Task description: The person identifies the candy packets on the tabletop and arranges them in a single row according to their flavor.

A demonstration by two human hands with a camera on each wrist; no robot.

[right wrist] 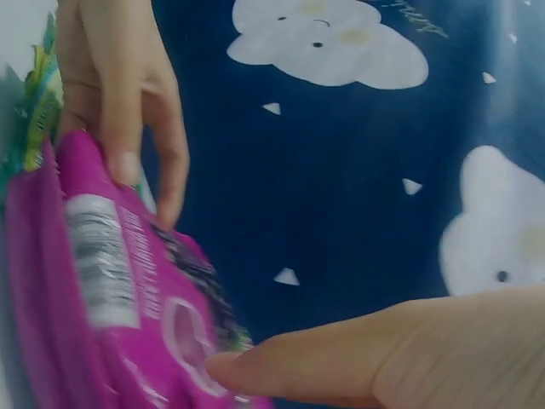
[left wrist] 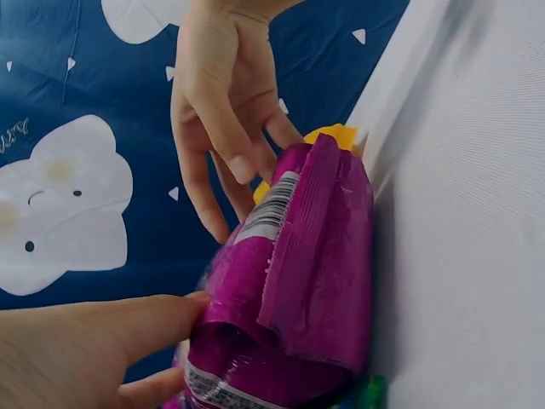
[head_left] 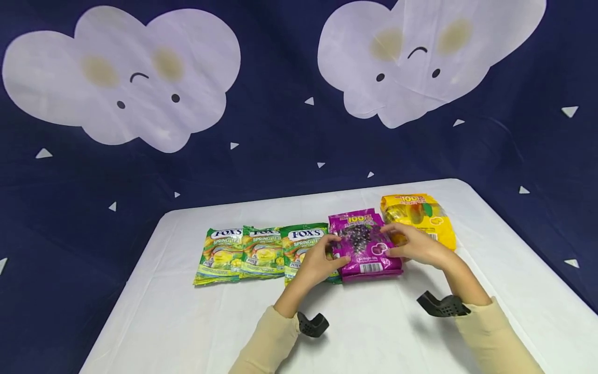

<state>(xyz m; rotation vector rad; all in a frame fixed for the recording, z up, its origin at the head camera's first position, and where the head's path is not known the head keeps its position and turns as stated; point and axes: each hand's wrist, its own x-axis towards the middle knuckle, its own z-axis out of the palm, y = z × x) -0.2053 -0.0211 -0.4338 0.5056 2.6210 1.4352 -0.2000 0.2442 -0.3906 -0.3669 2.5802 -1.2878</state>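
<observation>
A purple candy bag (head_left: 362, 241) with dark fruit and "100" on its front lies on the white table, and a second purple edge shows beneath it. My left hand (head_left: 317, 262) touches its left side with thumb and fingertips. On the opposite side my right hand (head_left: 418, 246) rests its fingertips and thumb on the bag. In the left wrist view the right hand (left wrist: 226, 111) has loose, spread fingers beside the barcode end. The right wrist view shows the left hand (right wrist: 123, 94) with fairly straight fingers on the bag. Undersides are hidden.
Several green Fox's candy bags (head_left: 263, 254) lie overlapping in a row to the left, the nearest partly behind my left hand. A yellow candy bag (head_left: 420, 213) with a mango picture lies at the right. Behind the white table (head_left: 187, 322) hangs a dark blue cloth (head_left: 275, 171) with clouds.
</observation>
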